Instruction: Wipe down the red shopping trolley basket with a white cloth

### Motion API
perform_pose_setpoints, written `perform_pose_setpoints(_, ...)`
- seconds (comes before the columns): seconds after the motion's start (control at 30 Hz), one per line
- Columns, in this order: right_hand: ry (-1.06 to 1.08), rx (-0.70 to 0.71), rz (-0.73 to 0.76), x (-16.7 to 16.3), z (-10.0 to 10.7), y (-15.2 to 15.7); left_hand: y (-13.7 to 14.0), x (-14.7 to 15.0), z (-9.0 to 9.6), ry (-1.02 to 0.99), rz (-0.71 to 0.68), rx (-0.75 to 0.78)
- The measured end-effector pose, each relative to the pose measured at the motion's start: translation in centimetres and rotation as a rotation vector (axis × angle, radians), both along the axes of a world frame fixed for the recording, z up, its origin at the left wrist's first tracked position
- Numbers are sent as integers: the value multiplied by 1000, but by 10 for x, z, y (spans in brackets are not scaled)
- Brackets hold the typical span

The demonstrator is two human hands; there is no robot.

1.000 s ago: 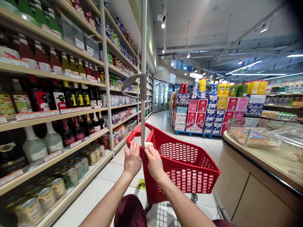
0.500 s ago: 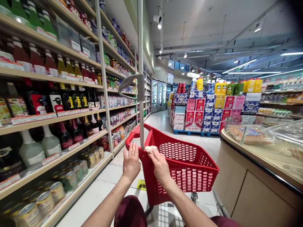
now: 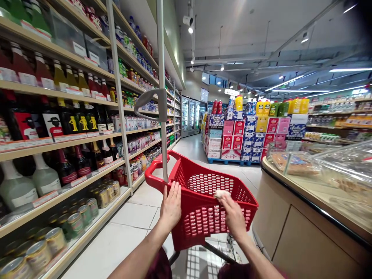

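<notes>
A red plastic shopping basket cart [image 3: 200, 195] with perforated walls stands in front of me on a wheeled base. My left hand [image 3: 171, 203] lies against its near left corner, fingers stretched out flat over the rim, holding nothing. On the near rim, towards the right end, my right hand [image 3: 233, 217] presses a bunched white cloth [image 3: 222, 193] with closed fingers; part of the cloth is hidden under them. A metal pole [image 3: 162, 147] with a grey loop handle [image 3: 149, 105] rises from the cart's left end.
Shelves [image 3: 61, 145] of bottles and cans run along the left. A rounded counter [image 3: 286, 217] with clear covers stands close on the right. Further ahead are stacked drink cartons [image 3: 234, 141] on a blue pallet [image 3: 222, 161] and glass-door fridges [image 3: 190, 116].
My right hand has slid the white cloth rightward along the near rim. My left hand has shifted right along the basket's left corner. The view has shifted slightly.
</notes>
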State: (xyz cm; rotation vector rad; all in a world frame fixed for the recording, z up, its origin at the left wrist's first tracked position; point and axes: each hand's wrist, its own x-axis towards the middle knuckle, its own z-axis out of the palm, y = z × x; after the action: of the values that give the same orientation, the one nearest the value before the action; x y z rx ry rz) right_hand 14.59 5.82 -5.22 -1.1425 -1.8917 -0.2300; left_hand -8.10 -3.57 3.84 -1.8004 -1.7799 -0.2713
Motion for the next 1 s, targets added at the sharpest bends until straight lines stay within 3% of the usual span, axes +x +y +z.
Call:
perform_pose_setpoints(0.1, 7, -10, -81, 19, -8, 7, 4, 14, -2, -4, -27, -60)
perform_pose_setpoints(0.2, -75, 50, 82, 6, -4, 5, 8, 28, -4, -7, -46, -125)
perform_pose_setpoints(0.27, -113, 58, 106, 11, -3, 7, 9, 32, -7, -10, -44, -136)
perform_pose_setpoints(0.47, -97, -137, -310, 91, -15, 32, 12, 32, -13, -10, -57, -116)
perform_pose_setpoints(0.53, -95, -129, -307, 87, -14, 31, 13, 35, -13, -13, -57, -116)
perform_pose_setpoints(0.7, -156, -22, 12, 54, -9, 20, 11, 37, -8, -8, -57, -145)
perform_pose_setpoints(0.9, -133, -227, -340, 112, -18, 35, 9, 40, -4, -29, -50, -193)
perform_pose_setpoints(1.0, -153, -159, -232, 88, -13, 29, 9, 40, -2, -45, -52, -203)
